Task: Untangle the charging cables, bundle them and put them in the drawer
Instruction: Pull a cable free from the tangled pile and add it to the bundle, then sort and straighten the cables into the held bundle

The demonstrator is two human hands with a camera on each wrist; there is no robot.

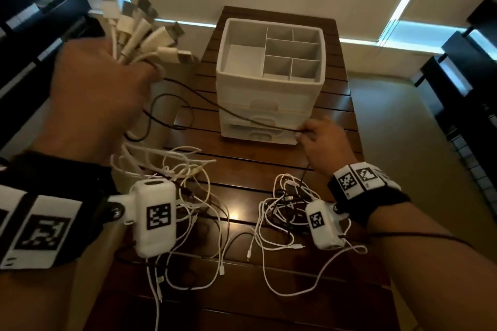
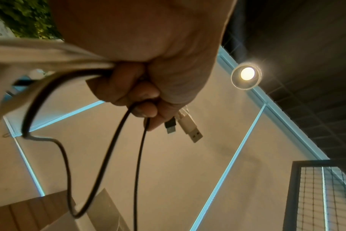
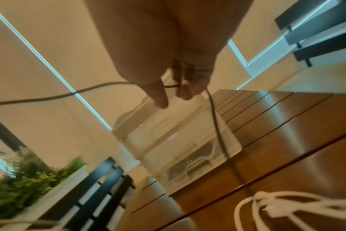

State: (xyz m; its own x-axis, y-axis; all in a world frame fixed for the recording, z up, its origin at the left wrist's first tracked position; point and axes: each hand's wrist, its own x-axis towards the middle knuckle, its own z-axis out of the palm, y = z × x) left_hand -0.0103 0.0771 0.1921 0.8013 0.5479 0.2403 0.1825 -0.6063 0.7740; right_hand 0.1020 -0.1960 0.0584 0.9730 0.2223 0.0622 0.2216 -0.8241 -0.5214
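My left hand (image 1: 107,94) is raised at the left and grips a bunch of cables, their white USB plugs (image 1: 139,32) fanning up out of the fist. In the left wrist view the left hand (image 2: 140,96) holds black and white cables, with a white plug (image 2: 191,128) poking out. A black cable (image 1: 215,107) runs from that fist across to my right hand (image 1: 317,140), which pinches it in front of the white drawer unit (image 1: 269,94). The right wrist view shows the right hand (image 3: 172,90) pinching the black cable (image 3: 49,97). Loose cables (image 1: 282,212) lie tangled on the table.
The white drawer unit stands on a dark slatted wooden table (image 1: 336,121), its drawers closed and its top tray divided into compartments (image 1: 290,48). More white cables (image 1: 188,196) hang and spread below the left hand. Dark shelving (image 1: 470,67) stands to the right, a planter (image 3: 30,179) beside the table.
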